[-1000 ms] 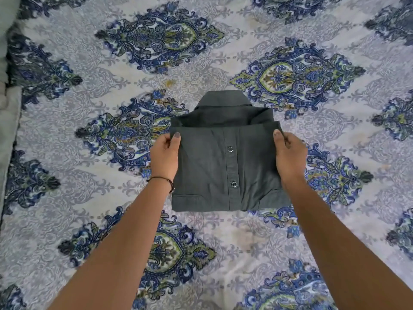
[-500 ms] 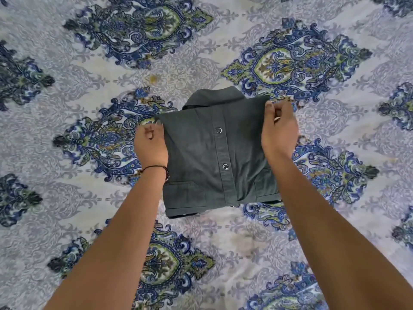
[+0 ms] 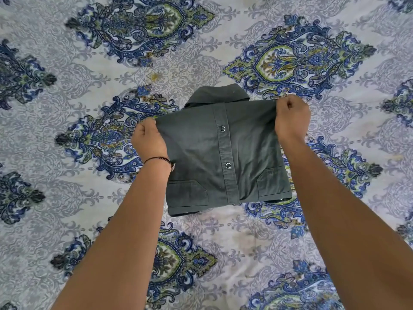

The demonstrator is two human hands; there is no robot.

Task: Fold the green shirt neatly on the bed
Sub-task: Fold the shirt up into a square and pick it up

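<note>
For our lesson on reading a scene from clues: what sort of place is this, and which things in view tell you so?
Probably a bedroom at home. A patterned bed sheet with blue and green medallions fills the view, and two bare hands, left hand and right hand, grip a green shirt being folded on it.

one green shirt (image 3: 201, 157) with two snap buttons (image 3: 222, 129) and two pockets (image 3: 186, 193), two hands, one bracelet (image 3: 159, 159), one bed (image 3: 67, 198).

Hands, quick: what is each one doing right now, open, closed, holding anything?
Left hand: closed, gripping the green shirt at its far left corner.
Right hand: closed, gripping the shirt's far right corner.
</note>
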